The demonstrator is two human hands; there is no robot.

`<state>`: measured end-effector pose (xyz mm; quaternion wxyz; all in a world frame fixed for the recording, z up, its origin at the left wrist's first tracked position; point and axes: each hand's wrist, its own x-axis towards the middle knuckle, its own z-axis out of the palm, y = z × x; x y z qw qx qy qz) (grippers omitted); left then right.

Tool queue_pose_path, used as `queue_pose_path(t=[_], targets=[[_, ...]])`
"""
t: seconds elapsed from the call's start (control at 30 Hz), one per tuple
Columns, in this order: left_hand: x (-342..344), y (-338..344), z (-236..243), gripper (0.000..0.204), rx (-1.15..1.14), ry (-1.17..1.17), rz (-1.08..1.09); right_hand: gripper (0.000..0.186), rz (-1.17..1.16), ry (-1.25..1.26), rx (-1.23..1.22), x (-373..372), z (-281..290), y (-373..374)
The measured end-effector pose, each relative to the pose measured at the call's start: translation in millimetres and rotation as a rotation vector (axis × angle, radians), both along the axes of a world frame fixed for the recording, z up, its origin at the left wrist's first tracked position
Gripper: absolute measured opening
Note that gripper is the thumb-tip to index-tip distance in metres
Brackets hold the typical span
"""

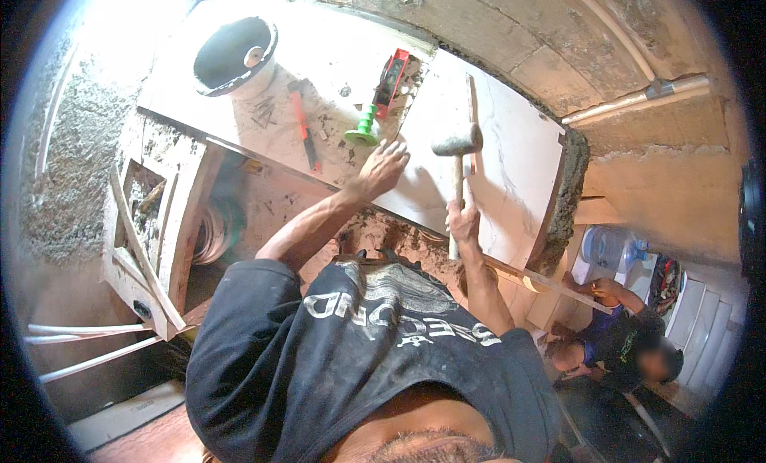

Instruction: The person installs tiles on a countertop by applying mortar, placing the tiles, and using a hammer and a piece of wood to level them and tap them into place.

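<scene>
My right hand [463, 220] is closed round the wooden handle of a mallet [457, 141]. The mallet's dark, dusty cylindrical head is raised over a white marbled tile slab [511, 156]. By the slab's left edge, my left hand [385, 168] has its fingers loosely bent and apart, with nothing visible in them. Just beyond those fingers stands a green ribbed grip with a round flange [363, 136]. A red and black tool [391, 82] lies behind it. Partly hidden by the mallet head, a thin strip with a red end [472, 161] rests on the slab.
A dark bucket [233, 58] with a whitish rim stands far left on the white counter surface [179, 92]. An orange and black tool [303, 132] lies among debris. Rough mortar [570, 164] borders the slab's right side. Another person [618, 335] is at lower right, near a large water bottle [613, 248].
</scene>
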<state>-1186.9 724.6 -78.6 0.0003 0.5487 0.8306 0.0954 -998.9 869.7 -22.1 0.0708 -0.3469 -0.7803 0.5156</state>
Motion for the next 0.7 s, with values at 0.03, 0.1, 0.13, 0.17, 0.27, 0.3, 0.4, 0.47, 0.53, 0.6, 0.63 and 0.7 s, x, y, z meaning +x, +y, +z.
queue_pose_path(t=[0.03,0.1,0.13,0.17,0.27,0.3,0.4,0.47,0.53,0.6,0.63,0.7], targets=[[13,-19,-4,0.032,0.13,-0.058,0.006,0.057,0.005,-0.012,-0.025,-5,6,3],[30,-58,-10,0.031,0.221,-0.126,0.049,0.055,0.012,0.087,0.012,-17,7,4],[37,-75,-10,0.032,0.187,-0.143,0.066,0.056,0.034,0.086,0.005,-18,10,4],[41,-89,-12,0.034,0.153,-0.16,0.081,0.056,0.055,0.086,-0.003,-17,11,3],[43,-114,-19,0.042,0.181,-0.199,0.044,0.057,0.098,0.061,-0.016,-10,7,-9],[44,-121,-18,0.044,0.2,-0.191,0.027,0.057,0.123,0.042,-0.019,-9,6,-15],[40,-126,-29,0.048,0.155,-0.178,-0.035,0.059,0.118,0.017,-0.104,-3,6,-33],[40,-127,-26,0.046,0.143,-0.178,-0.071,0.059,0.108,-0.004,-0.126,0,5,-41],[37,-125,-27,0.044,0.214,-0.183,-0.081,0.06,0.119,0.059,-0.077,4,-13,-37],[34,-125,-31,0.042,0.269,-0.195,-0.094,0.06,0.124,0.103,-0.084,-1,-17,-38],[33,-126,-37,0.04,0.289,-0.206,-0.1,0.059,0.125,0.112,-0.115,-12,0,-43],[32,-125,-49,0.038,0.357,-0.198,-0.096,0.057,0.133,0.15,-0.233,-33,24,-53]])
